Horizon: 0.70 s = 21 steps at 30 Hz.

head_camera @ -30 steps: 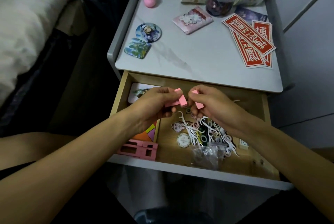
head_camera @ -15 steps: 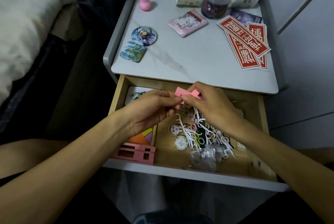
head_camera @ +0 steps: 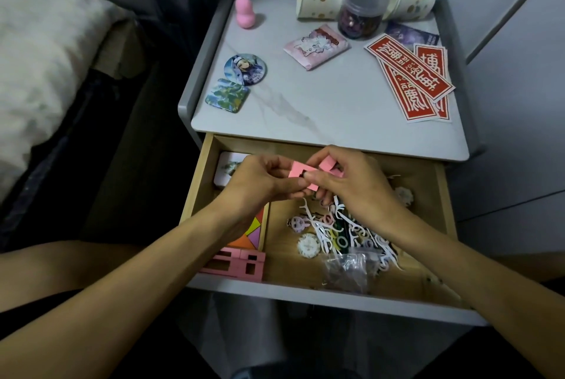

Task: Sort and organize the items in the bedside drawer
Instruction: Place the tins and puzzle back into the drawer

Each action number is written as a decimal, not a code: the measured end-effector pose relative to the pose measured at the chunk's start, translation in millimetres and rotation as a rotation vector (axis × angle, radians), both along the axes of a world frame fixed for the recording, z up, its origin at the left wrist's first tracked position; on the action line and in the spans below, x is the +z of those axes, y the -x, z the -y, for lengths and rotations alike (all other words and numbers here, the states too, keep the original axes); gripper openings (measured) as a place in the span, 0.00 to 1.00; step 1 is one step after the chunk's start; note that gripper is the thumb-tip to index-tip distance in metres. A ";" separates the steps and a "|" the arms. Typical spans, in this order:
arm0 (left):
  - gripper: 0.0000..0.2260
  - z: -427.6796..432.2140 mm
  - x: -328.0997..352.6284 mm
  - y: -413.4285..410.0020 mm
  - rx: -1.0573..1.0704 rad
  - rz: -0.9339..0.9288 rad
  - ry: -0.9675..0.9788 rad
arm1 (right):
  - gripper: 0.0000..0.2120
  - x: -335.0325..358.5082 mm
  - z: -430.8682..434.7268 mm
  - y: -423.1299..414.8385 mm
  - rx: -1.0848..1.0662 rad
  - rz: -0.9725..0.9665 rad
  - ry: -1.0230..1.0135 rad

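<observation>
Over the open drawer [head_camera: 201, 186] — pink, notched, blocky pieces [head_camera: 301, 171].

Left hand [head_camera: 253, 186]: yours, bare from the wrist to the fingertips, with slim fingers
Right hand [head_camera: 351, 186]: bare too; one nail [head_camera: 324, 202] on its underside looks dark, though it is too small to tell whether that is polish
Left forearm [head_camera: 137, 287]: uncovered along the whole length you can see, right to the bottom corner
Right forearm [head_camera: 452, 271]: uncovered to the frame edge as well
Leg [head_camera: 61, 268]: a bare stretch of your leg shows at the left
Clothing [head_camera: 30, 314]: plain black fabric in the wedge between that leg and your left forearm; cut and type cannot be told
</observation>
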<state>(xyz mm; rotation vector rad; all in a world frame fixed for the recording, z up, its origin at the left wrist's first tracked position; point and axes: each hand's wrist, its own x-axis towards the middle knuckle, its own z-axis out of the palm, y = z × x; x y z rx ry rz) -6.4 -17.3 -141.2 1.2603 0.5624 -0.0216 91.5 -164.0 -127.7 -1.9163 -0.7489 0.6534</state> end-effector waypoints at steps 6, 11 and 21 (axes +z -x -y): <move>0.09 -2.0 4.4 0.5 -0.003 0.017 0.105 | 0.09 -1.1 -0.7 -3.0 -0.026 0.000 -0.007; 0.06 -1.8 4.8 0.2 0.042 0.013 0.114 | 0.10 0.7 0.7 -5.7 -0.020 -0.091 -0.019; 0.04 0.2 6.0 0.0 0.065 0.029 0.114 | 0.11 4.9 1.9 -7.2 -0.045 -0.269 -0.037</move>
